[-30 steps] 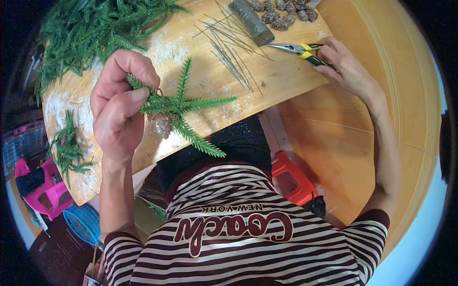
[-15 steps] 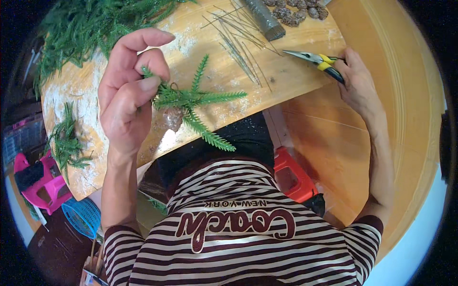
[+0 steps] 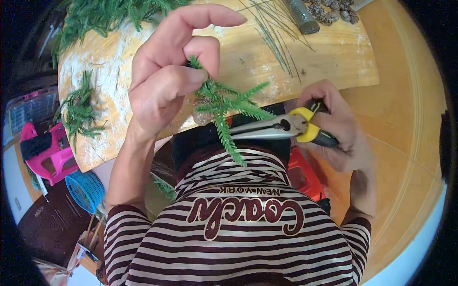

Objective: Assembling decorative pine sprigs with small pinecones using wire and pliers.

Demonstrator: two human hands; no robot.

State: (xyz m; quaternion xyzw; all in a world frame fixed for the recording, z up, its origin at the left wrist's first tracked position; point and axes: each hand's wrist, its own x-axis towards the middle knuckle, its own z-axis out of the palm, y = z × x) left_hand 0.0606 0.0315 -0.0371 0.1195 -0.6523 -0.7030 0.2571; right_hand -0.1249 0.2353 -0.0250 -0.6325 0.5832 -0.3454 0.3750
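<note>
My left hand (image 3: 164,81) pinches a green pine sprig (image 3: 224,105) between thumb and curled fingers, its index finger stretched out above. Partly hidden behind the needles hangs a brownish pine cone (image 3: 202,116). In my right hand (image 3: 346,128) are needle-nose pliers (image 3: 274,127) with yellow and black handles. Their metal jaws point left, and the tips reach the sprig's lower branch in the picture. Whether they touch it I cannot tell. Both hands are raised over the near edge of the wooden table (image 3: 238,59).
Thin wires (image 3: 279,45) lie at the table's far side, by a dark cylindrical bundle (image 3: 303,19) and several pine cones (image 3: 329,13). A heap of greenery (image 3: 109,21) covers the far left; a smaller bunch (image 3: 80,112) lies nearer. A pink chair (image 3: 59,157), blue basket (image 3: 86,190) and red stool (image 3: 303,176) stand below.
My right hand has brought the pliers from the table's right side leftward and nearer, beside the sprig. The sprig in my left hand has turned, its cone now more hidden.
</note>
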